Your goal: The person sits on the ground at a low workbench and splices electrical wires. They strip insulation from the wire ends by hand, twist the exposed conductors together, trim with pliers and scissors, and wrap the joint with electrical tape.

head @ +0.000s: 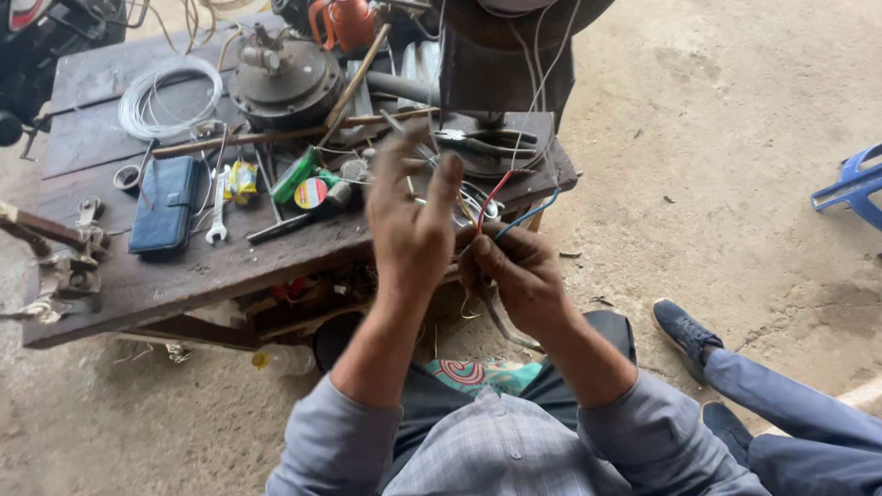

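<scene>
My right hand (519, 276) is closed around a bundle of thin wires (501, 207), red, blue and yellow, that run up toward the workbench. A dark tool or cable end hangs below that fist. My left hand (409, 216) is raised beside it with fingers spread and blurred, its fingertips close to the wires, holding nothing that I can see. Both hands are in front of the near edge of a low wooden workbench (165, 276).
On the bench lie a round motor housing (285, 83), a coil of white wire (170, 96), a dark blue wallet (165, 204), a spanner (218, 216), pliers (482, 142), tape rolls and sticks. Another person's legs and shoes (684, 331) are at right. A blue stool (854, 188) stands far right.
</scene>
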The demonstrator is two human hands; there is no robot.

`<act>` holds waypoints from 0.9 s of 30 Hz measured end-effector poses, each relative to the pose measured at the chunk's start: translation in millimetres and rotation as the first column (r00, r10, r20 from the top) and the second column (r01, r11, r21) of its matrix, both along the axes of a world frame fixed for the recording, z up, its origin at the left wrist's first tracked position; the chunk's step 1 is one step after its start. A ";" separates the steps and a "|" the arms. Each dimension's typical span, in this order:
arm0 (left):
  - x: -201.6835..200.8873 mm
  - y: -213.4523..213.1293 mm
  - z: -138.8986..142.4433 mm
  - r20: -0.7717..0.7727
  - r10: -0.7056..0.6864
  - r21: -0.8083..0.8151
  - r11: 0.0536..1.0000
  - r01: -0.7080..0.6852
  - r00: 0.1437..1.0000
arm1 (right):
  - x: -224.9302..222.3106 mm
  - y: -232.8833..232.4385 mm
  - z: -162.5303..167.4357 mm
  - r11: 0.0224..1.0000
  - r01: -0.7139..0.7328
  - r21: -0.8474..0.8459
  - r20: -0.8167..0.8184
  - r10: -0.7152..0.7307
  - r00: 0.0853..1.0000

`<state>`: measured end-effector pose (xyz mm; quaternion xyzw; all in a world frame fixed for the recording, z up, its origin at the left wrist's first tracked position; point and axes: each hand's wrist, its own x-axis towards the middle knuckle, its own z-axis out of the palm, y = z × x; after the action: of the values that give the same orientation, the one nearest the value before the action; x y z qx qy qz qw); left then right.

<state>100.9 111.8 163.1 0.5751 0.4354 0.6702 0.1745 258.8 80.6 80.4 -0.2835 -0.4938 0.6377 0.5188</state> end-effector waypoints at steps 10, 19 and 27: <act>19.1 -7.7 28.7 -0.678 0.194 0.158 0.981 -0.116 0.709 | -6.7 5.7 -25.3 0.980 0.148 0.130 0.063 -0.157 0.986; 5.0 23.3 22.2 -0.125 -0.237 -0.285 0.939 0.194 0.963 | -6.6 13.2 11.6 0.997 0.016 0.079 0.120 -0.025 0.992; 14.2 -32.6 -74.6 0.673 -0.386 -0.147 0.766 0.626 0.631 | 30.5 19.6 51.1 0.805 -0.214 0.554 0.682 -0.291 0.671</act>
<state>115.2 79.1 88.5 0.3853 0.2894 0.6450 0.5931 289.3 100.1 131.5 -0.3512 -0.8269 0.2675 0.3482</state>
